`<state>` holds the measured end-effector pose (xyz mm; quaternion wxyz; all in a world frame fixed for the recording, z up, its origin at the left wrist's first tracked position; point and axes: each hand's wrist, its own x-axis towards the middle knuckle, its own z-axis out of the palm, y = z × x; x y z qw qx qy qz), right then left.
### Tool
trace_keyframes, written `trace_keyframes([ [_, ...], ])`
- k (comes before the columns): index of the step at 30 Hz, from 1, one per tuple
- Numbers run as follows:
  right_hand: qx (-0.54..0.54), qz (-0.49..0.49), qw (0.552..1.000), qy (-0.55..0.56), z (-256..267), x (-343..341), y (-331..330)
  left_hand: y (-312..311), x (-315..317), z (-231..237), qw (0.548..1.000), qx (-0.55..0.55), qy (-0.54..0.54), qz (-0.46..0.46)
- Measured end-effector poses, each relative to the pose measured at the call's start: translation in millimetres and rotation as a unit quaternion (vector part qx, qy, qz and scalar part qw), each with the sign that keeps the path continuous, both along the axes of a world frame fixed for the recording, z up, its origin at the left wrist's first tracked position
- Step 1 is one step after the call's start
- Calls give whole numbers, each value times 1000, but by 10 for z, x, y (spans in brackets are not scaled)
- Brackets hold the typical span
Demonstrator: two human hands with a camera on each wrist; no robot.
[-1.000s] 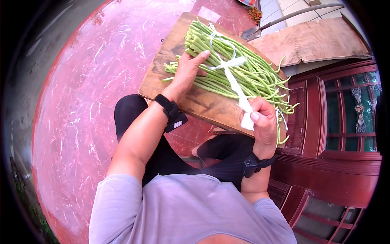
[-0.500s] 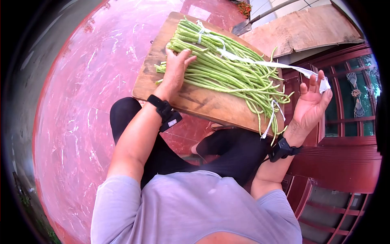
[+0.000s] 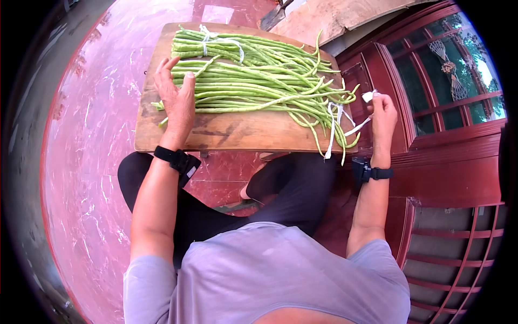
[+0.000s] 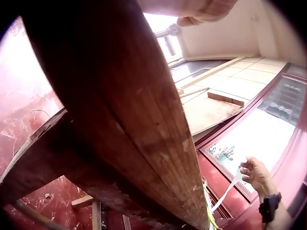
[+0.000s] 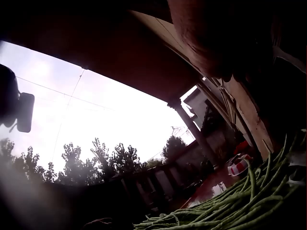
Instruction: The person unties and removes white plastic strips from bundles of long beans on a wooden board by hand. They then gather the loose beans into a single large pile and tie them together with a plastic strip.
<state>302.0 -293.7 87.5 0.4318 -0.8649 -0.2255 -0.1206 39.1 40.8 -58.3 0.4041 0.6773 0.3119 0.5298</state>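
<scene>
While the left hand (image 3: 177, 98) is spread, thumb apart, at the stem ends of the loose green beans (image 3: 253, 85), the right hand (image 3: 383, 116) pinches a white strip (image 3: 358, 127) beyond the right end of the wooden board (image 3: 226, 135) (head view). Beans lie lengthwise on the board; beside them, on the far side, a bundle (image 3: 270, 50) has a white tie (image 3: 209, 36) near its stems. Left-hand contact with the beans: cannot tell.

Left wrist view: board seen edge-on; strip slants from the right hand down to the bean tips.

Right wrist view: bean tips low right; hand too dark to read.

Judgement: step looks like taking up a strip to tie the loose batch. Next move calls for freeing it without dragging the tips.
</scene>
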Motion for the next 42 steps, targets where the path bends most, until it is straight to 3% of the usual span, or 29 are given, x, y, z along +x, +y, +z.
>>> trace_keyframes([
  [3,-250,14,967,38,-499,258,-183,-15,8,4,999,-12,-26,-31],
  [5,-340,-39,937,-62,-455,-215,-22,-14,14,-10,998,-18,-34,-41],
  [7,-379,-49,923,-35,-520,-402,-17,-30,33,-10,997,-33,-44,-45],
  [9,-417,-55,904,80,-536,-605,-19,-39,38,-32,996,-54,-46,-58],
  [10,-431,-57,898,63,-577,-725,-40,-26,34,-52,994,-66,-45,-69],
  [13,-409,-31,911,50,-823,-874,-139,-19,44,-76,994,-63,-58,-64],
  [15,-334,-11,942,10,-1028,-891,-185,-22,44,-76,996,-43,-67,-42],
  [17,-353,-58,933,-27,-1179,-825,-230,-45,30,-51,997,-36,-66,-31],
  [20,-309,-94,946,36,-1153,-714,-335,-71,-7,-7,998,-8,-59,-12],
  [23,-148,-50,981,111,-1139,-387,-604,-98,-33,42,997,22,-72,-8],
  [24,-49,-6,985,166,-1029,-350,-650,-107,-39,43,997,37,-73,-6],
  [25,51,39,974,217,-839,-382,-620,-111,-41,46,996,53,-74,-4],
  [27,166,110,957,212,-424,-503,-526,-134,-49,63,994,81,-68,-6],
  [29,193,176,945,198,51,-635,-385,-228,-72,101,993,107,-54,-18],
  [31,178,282,925,183,486,-852,-209,-391,-80,160,984,140,-68,-89],
  [33,216,332,905,154,861,-1174,31,-623,-100,228,962,185,-71,-187],
  [34,209,416,869,165,1001,-1213,72,-730,-126,243,946,179,-63,-262],
  [37,265,533,773,219,1204,-1487,303,-1008,-162,228,892,115,-58,-433],
  [39,285,554,727,286,1224,-1643,404,-1133,-132,231,892,141,-100,-417],
  [42,286,564,702,327,1114,-1731,402,-1297,-170,305,898,158,-97,-399],
])
